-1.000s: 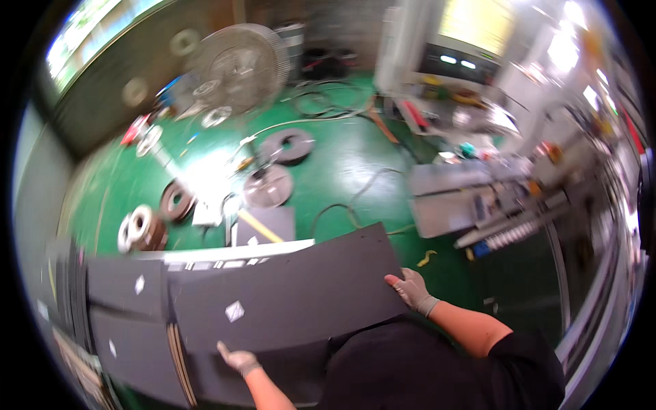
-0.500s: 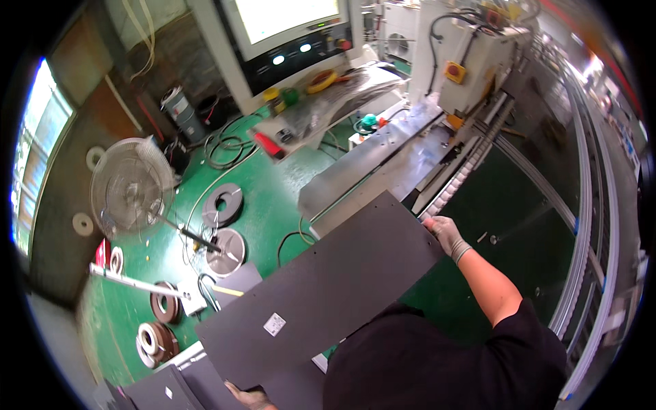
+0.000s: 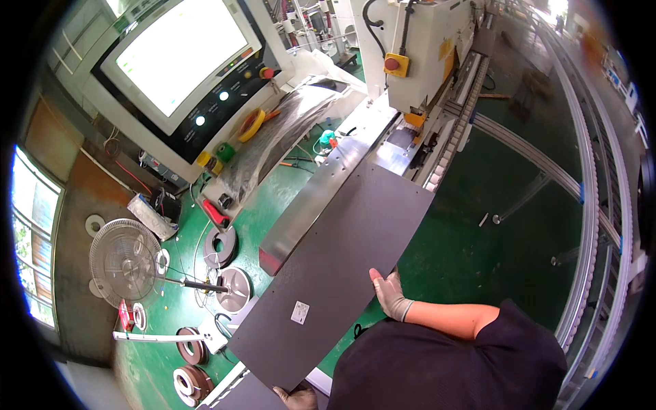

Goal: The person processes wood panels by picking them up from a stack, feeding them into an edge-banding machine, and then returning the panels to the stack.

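A long dark grey panel with a small white label slants across the middle, its far end on the metal bed of the machine. My gloved right hand grips its right long edge, thumb on top and the other fingers hidden below. At the near end my gloved left hand holds the corner, with its thumb on the edge and its fingers mostly out of sight. Beyond the panel's far end is the machine head, beside a roller chain track.
Below the near end lies another grey panel. At left stand a fan and rolls of edge tape on the green floor. A control screen and a side shelf with tape rolls are ahead. Metal rails run along the right.
The panel has moved forward, its far end now at the machine bed beside the track. My right hand has shifted from the far corner to the middle of the right edge. The view has turned.
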A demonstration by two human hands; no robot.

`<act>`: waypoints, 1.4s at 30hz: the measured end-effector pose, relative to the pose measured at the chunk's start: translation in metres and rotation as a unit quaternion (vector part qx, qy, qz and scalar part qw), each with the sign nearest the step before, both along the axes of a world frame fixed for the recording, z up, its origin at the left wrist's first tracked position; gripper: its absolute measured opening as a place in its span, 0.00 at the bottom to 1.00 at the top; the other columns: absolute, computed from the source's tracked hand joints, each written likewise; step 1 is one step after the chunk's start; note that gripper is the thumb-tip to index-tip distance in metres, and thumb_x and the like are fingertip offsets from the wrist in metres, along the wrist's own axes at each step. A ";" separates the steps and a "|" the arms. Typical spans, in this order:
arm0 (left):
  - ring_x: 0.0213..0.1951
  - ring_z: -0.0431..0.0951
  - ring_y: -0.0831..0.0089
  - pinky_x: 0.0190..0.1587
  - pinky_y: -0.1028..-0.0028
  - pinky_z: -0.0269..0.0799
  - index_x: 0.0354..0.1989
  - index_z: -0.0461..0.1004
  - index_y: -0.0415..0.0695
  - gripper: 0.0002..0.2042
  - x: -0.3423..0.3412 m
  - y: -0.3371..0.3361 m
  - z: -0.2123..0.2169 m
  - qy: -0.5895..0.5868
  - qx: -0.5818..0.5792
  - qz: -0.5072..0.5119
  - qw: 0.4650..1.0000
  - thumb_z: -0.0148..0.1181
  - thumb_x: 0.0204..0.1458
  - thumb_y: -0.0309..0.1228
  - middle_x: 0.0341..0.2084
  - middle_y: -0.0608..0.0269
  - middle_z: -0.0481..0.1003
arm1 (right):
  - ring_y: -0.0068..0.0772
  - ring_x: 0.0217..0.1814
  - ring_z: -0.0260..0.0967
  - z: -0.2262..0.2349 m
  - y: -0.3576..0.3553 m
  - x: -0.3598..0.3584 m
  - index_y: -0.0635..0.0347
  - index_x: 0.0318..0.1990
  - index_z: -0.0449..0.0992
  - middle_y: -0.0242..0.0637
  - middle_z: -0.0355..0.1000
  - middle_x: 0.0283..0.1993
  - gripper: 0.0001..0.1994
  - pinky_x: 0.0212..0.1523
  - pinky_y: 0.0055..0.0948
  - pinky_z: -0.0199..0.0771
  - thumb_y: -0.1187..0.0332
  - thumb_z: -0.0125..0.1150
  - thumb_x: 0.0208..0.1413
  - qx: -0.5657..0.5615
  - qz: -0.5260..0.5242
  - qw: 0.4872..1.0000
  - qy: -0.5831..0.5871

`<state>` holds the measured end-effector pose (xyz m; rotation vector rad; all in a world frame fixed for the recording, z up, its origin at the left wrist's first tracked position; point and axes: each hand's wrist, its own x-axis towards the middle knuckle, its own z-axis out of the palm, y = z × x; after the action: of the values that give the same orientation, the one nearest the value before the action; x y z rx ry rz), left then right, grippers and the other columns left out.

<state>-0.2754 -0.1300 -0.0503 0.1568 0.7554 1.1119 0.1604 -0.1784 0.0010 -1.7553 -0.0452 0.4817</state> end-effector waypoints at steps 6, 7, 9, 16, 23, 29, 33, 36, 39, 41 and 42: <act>0.61 0.67 0.59 0.64 0.55 0.59 0.61 0.66 0.44 0.24 0.041 0.002 -0.001 -0.011 -0.019 -0.178 0.984 0.40 0.66 0.47 0.60 0.55 0.69 | 0.40 0.71 0.51 0.018 0.014 0.061 0.69 0.69 0.49 0.48 0.52 0.70 0.34 0.72 0.33 0.46 0.68 0.60 0.59 0.013 -0.106 0.994 -0.002; 0.61 0.67 0.57 0.65 0.54 0.59 0.62 0.66 0.44 0.26 0.056 -0.004 0.009 -0.007 -0.018 -0.211 0.977 0.39 0.66 0.50 0.60 0.55 0.69 | 0.41 0.72 0.51 0.026 0.008 0.074 0.69 0.69 0.49 0.49 0.52 0.71 0.34 0.72 0.33 0.45 0.68 0.60 0.60 0.046 -0.111 0.993 -0.015; 0.61 0.67 0.52 0.64 0.54 0.59 0.62 0.66 0.42 0.32 0.086 -0.012 0.021 0.178 -0.035 -0.251 0.951 0.37 0.64 0.58 0.59 0.52 0.70 | 0.43 0.74 0.48 -0.010 0.008 0.103 0.69 0.70 0.47 0.50 0.49 0.73 0.36 0.73 0.34 0.43 0.67 0.59 0.61 0.070 -0.154 0.985 -0.040; 0.65 0.62 0.54 0.69 0.61 0.54 0.68 0.54 0.33 0.42 0.184 -0.013 0.052 0.182 -0.023 -0.452 0.873 0.36 0.62 0.63 0.65 0.45 0.61 | 0.37 0.72 0.53 -0.010 0.005 0.213 0.67 0.71 0.47 0.46 0.51 0.72 0.34 0.71 0.32 0.51 0.71 0.56 0.62 0.126 -0.250 0.958 -0.056; 0.68 0.59 0.59 0.70 0.65 0.49 0.69 0.51 0.31 0.40 0.277 0.001 0.052 0.171 0.020 -0.602 0.780 0.23 0.66 0.59 0.66 0.48 0.62 | 0.35 0.64 0.62 -0.009 -0.005 0.310 0.66 0.67 0.57 0.43 0.63 0.64 0.29 0.66 0.32 0.58 0.70 0.57 0.60 0.171 -0.229 0.949 -0.133; 0.66 0.63 0.57 0.68 0.64 0.55 0.66 0.61 0.36 0.39 0.340 0.013 0.035 0.289 0.192 -0.698 0.626 0.36 0.63 0.62 0.63 0.47 0.66 | 0.53 0.75 0.48 -0.036 -0.021 0.367 0.74 0.70 0.48 0.60 0.50 0.73 0.41 0.72 0.37 0.50 0.54 0.58 0.58 0.019 -0.291 0.951 -0.103; 0.58 0.71 0.56 0.60 0.65 0.65 0.59 0.70 0.41 0.27 0.333 0.017 0.026 0.417 0.296 -0.666 0.543 0.48 0.62 0.51 0.55 0.49 0.72 | 0.43 0.76 0.43 -0.021 0.000 0.234 0.70 0.72 0.37 0.52 0.43 0.75 0.41 0.73 0.36 0.44 0.67 0.57 0.61 0.139 -0.171 0.967 -0.131; 0.47 0.74 0.45 0.52 0.58 0.69 0.47 0.73 0.41 0.16 0.249 0.005 -0.055 0.512 0.420 -0.542 0.517 0.48 0.61 0.40 0.42 0.44 0.76 | 0.43 0.74 0.47 -0.027 0.018 0.136 0.68 0.72 0.41 0.52 0.47 0.73 0.41 0.73 0.35 0.44 0.66 0.61 0.59 0.057 -0.184 0.968 -0.158; 0.49 0.75 0.46 0.51 0.56 0.71 0.45 0.72 0.39 0.13 0.142 -0.017 -0.095 0.604 0.414 -0.549 0.403 0.49 0.60 0.35 0.42 0.43 0.76 | 0.44 0.73 0.49 -0.034 0.006 0.170 0.72 0.71 0.43 0.54 0.49 0.72 0.41 0.73 0.35 0.45 0.63 0.61 0.59 0.107 -0.191 0.972 -0.082; 0.45 0.77 0.47 0.48 0.55 0.73 0.42 0.72 0.40 0.10 0.057 -0.043 -0.115 0.658 0.350 -0.559 0.364 0.47 0.59 0.31 0.38 0.44 0.77 | 0.45 0.70 0.54 -0.012 0.006 0.185 0.78 0.69 0.45 0.55 0.53 0.70 0.40 0.71 0.35 0.50 0.61 0.61 0.59 0.064 -0.209 0.973 -0.072; 0.43 0.78 0.48 0.46 0.55 0.74 0.42 0.72 0.41 0.10 0.003 -0.062 -0.142 0.681 0.326 -0.574 0.318 0.46 0.59 0.30 0.37 0.45 0.78 | 0.43 0.67 0.58 -0.013 0.007 0.195 0.76 0.68 0.48 0.54 0.57 0.67 0.37 0.69 0.35 0.55 0.63 0.60 0.59 0.041 -0.226 0.970 -0.076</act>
<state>-0.2724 -0.1919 -0.1920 2.2183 1.1586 -0.5883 0.3552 -0.1710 -0.0123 -1.6531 0.2215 0.0129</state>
